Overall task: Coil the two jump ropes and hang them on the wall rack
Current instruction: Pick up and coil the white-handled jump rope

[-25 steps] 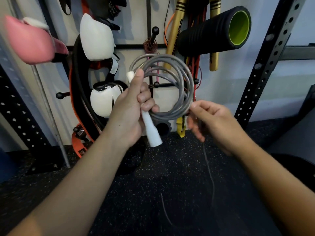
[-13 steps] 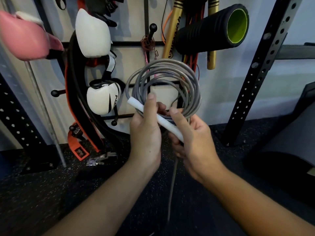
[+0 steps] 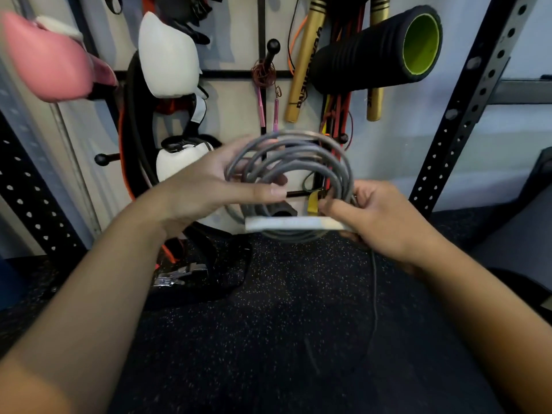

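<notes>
A grey jump rope point(image 3: 301, 153) is wound into a coil of several loops in front of the wall rack point(image 3: 263, 34). Its white handle point(image 3: 286, 224) lies level across the coil's bottom. My right hand point(image 3: 379, 219) grips the handle's right end together with the coil's right side. My left hand point(image 3: 209, 186) has its fingers through the coil's left side and its thumb over the loops. A loose grey tail point(image 3: 375, 297) of the rope hangs from my right hand to the floor. A second jump rope point(image 3: 264, 76), dark red with pink handles, hangs coiled on a black rack peg.
On the rack hang white boxing gloves point(image 3: 167, 58), a pink glove point(image 3: 44, 58), gold sticks point(image 3: 301, 64), red bands and a black foam roller point(image 3: 379, 46). Free knobbed pegs point(image 3: 103, 159) stick out at the left. A black perforated upright point(image 3: 466, 103) stands on the right. Straps point(image 3: 191, 273) lie on the floor.
The white handle has swung from slanted to level and passed into my right hand. My left hand has moved off the handle onto the coil's left side. The coil has tilted flatter.
</notes>
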`<state>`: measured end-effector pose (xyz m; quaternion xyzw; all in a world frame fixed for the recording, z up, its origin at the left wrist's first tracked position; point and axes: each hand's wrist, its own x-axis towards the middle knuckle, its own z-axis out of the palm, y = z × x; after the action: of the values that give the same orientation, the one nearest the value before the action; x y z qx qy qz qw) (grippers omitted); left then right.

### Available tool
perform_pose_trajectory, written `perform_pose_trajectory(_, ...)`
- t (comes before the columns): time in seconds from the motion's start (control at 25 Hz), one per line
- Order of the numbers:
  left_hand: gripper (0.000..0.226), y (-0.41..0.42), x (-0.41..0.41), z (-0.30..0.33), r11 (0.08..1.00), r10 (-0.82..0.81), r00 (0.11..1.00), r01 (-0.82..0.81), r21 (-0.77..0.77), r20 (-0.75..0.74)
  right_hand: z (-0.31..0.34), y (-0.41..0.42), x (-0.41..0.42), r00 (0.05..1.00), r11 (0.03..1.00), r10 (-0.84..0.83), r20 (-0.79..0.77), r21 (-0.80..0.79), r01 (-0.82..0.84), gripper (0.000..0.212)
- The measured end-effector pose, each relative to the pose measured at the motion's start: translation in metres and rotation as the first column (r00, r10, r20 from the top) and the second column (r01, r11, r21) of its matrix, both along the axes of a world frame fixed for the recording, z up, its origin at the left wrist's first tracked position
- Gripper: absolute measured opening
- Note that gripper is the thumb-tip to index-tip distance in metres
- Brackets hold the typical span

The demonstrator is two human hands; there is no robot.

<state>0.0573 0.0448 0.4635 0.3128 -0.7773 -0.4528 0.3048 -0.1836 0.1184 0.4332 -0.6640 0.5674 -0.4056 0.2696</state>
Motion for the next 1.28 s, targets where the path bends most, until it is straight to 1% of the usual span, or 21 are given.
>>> perform_pose_trajectory(0.04, 0.076, 0.004, 0.003, 0.007, 0.999, 0.008, 1.000, -0.008, -0.044, 0.006, -0.001, 0.000, 0.000, 0.995, 1.000, 0.029, -0.100, 0.000, -0.029, 0.028)
perform_pose_trajectory(0.08, 0.081, 0.010, 0.003, 0.014, 0.990, 0.038, 0.997, -0.029, -0.135, 0.064, -0.001, -0.001, 0.002, 0.979, 0.998, 0.058, -0.196, 0.007, -0.058, 0.026)
perform_pose_trajectory(0.12, 0.087, 0.017, 0.000, 0.020, 0.966, 0.088, 0.979, -0.039, -0.257, 0.181, -0.002, 0.000, 0.005, 0.959, 0.997, 0.082, -0.271, 0.021, -0.079, 0.023)
perform_pose_trajectory(0.16, 0.096, 0.025, -0.008, 0.023, 0.930, 0.148, 0.934, -0.019, -0.368, 0.326, -0.003, 0.001, 0.009, 0.943, 0.995, 0.098, -0.318, 0.033, -0.093, 0.022)
perform_pose_trajectory(0.2, 0.106, 0.036, -0.020, 0.022, 0.891, 0.209, 0.857, 0.032, -0.453, 0.472, -0.004, 0.001, 0.011, 0.935, 0.994, 0.109, -0.337, 0.036, -0.103, 0.023)
perform_pose_trajectory(0.28, 0.119, 0.052, -0.047, 0.007, 0.822, 0.307, 0.691, 0.154, -0.548, 0.654, -0.004, 0.001, 0.013, 0.931, 0.995, 0.102, -0.350, 0.028, -0.098, 0.026)
perform_pose_trajectory(0.36, 0.118, 0.053, -0.066, -0.011, 0.786, 0.379, 0.621, 0.176, -0.593, 0.686, -0.003, 0.002, 0.011, 0.932, 0.995, 0.094, -0.351, 0.013, -0.096, 0.022)
perform_pose_trajectory(0.44, 0.105, 0.042, -0.066, -0.017, 0.829, 0.367, 0.658, 0.089, -0.552, 0.658, -0.003, 0.005, 0.011, 0.958, 0.995, 0.090, -0.273, -0.009, -0.096, 0.015)
perform_pose_trajectory(0.56, 0.080, 0.029, -0.056, -0.013, 0.948, 0.177, 0.822, 0.006, -0.318, 0.541, 0.002, 0.005, 0.005, 0.994, 0.995, 0.103, -0.044, 0.012, -0.102, 0.038)
perform_pose_trajectory(0.64, 0.055, 0.024, -0.051, -0.014, 0.989, 0.072, 0.935, -0.020, -0.149, 0.346, 0.007, 0.003, -0.002, 0.979, 0.995, 0.092, 0.182, 0.024, -0.097, 0.042)
perform_pose_trajectory(0.72, 0.044, 0.019, -0.048, -0.016, 0.997, 0.079, 0.994, -0.079, 0.005, 0.076, 0.006, -0.002, -0.010, 0.934, 0.997, 0.051, 0.355, 0.032, -0.067, 0.056)
perform_pose_trajectory(0.8, 0.045, 0.014, -0.046, -0.020, 0.970, 0.180, 0.958, -0.135, 0.202, -0.225, 0.000, -0.008, -0.012, 0.932, 0.999, -0.039, 0.361, 0.039, 0.027, 0.062)
perform_pose_trajectory(0.88, 0.047, 0.012, -0.048, -0.022, 0.914, 0.328, 0.821, -0.151, 0.375, -0.468, -0.006, -0.011, -0.008, 0.946, 0.996, -0.078, 0.313, 0.056, 0.063, 0.074)
perform_pose_trajectory(0.92, 0.049, 0.013, -0.051, -0.025, 0.879, 0.414, 0.736, -0.171, 0.445, -0.536, -0.010, -0.011, -0.005, 0.950, 0.997, -0.067, 0.305, 0.066, 0.049, 0.085)
perform_pose_trajectory(0.96, 0.051, 0.016, -0.056, -0.028, 0.845, 0.492, 0.659, -0.204, 0.494, -0.569, -0.012, -0.010, 0.001, 0.941, 0.997, -0.051, 0.334, 0.072, 0.029, 0.090)
perform_pose_trajectory(1.0, 0.052, 0.022, -0.062, -0.031, 0.818, 0.550, 0.598, -0.248, 0.518, -0.583, -0.015, -0.007, 0.010, 0.918, 0.998, -0.027, 0.397, 0.058, 0.004, 0.086)
perform_pose_trajectory(1.08, 0.052, 0.035, -0.075, -0.040, 0.784, 0.615, 0.528, -0.332, 0.524, -0.586, -0.020, 0.000, 0.031, 0.842, 0.999, -0.004, 0.539, -0.033, 0.026, 0.056)
perform_pose_trajectory(1.12, 0.050, 0.040, -0.079, -0.043, 0.769, 0.635, 0.512, -0.353, 0.533, -0.578, -0.022, 0.001, 0.039, 0.811, 0.995, -0.022, 0.584, -0.062, 0.072, 0.044)
perform_pose_trajectory(1.16, 0.046, 0.042, -0.081, -0.044, 0.755, 0.651, 0.510, -0.358, 0.549, -0.562, -0.024, 0.001, 0.043, 0.782, 0.993, -0.042, 0.622, -0.064, 0.104, 0.040)
perform_pose_trajectory(1.24, 0.037, 0.041, -0.078, -0.043, 0.758, 0.638, 0.551, -0.328, 0.564, -0.537, -0.027, -0.002, 0.041, 0.751, 0.994, -0.051, 0.659, -0.036, 0.100, 0.042)
perform_pose_trajectory(1.28, 0.036, 0.038, -0.075, -0.042, 0.773, 0.618, 0.576, -0.320, 0.548, -0.536, -0.025, -0.004, 0.037, 0.762, 0.996, -0.047, 0.646, -0.029, 0.085, 0.039)
